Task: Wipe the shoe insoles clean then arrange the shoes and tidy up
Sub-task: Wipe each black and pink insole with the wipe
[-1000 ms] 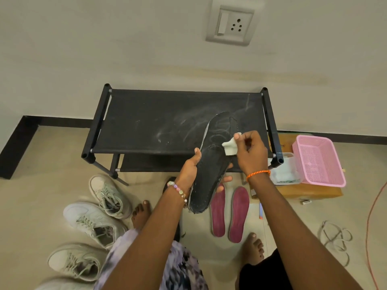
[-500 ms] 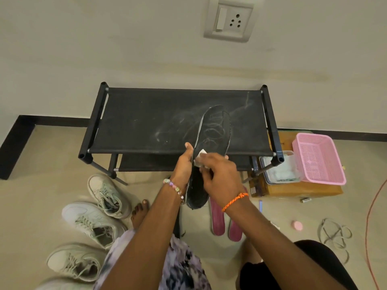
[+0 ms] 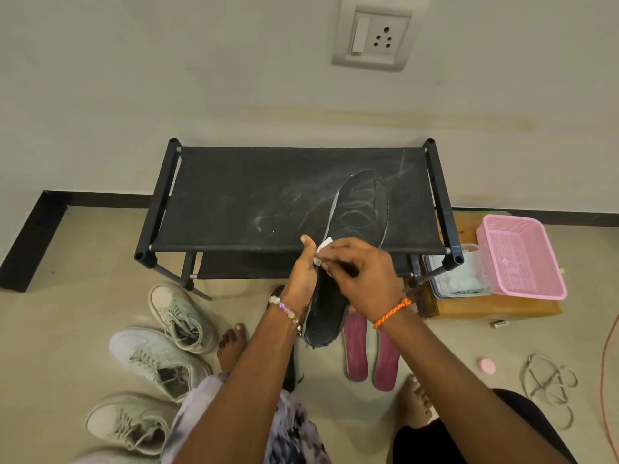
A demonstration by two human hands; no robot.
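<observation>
A long black insole [image 3: 355,226] is held upright and tilted in front of the black shoe rack [image 3: 234,195]. My left hand [image 3: 301,276] grips its left edge near the middle. With its fingers curled, my right hand [image 3: 361,276] presses a small white wipe [image 3: 322,250] against the insole's middle. Two magenta insoles [image 3: 368,349] lie side by side on the floor below. Three white sneakers [image 3: 157,356] stand on the floor at the left.
A pink plastic basket [image 3: 522,256] and a clear tub of wipes [image 3: 459,276] sit on a brown box [image 3: 495,309] right of the rack. A pink cap [image 3: 486,365], loose cord [image 3: 549,386] and my bare feet [image 3: 231,346] are on the floor.
My right hand slid the wipe down from the insole's upper part to its middle. The insole stands a little more upright than a second ago.
</observation>
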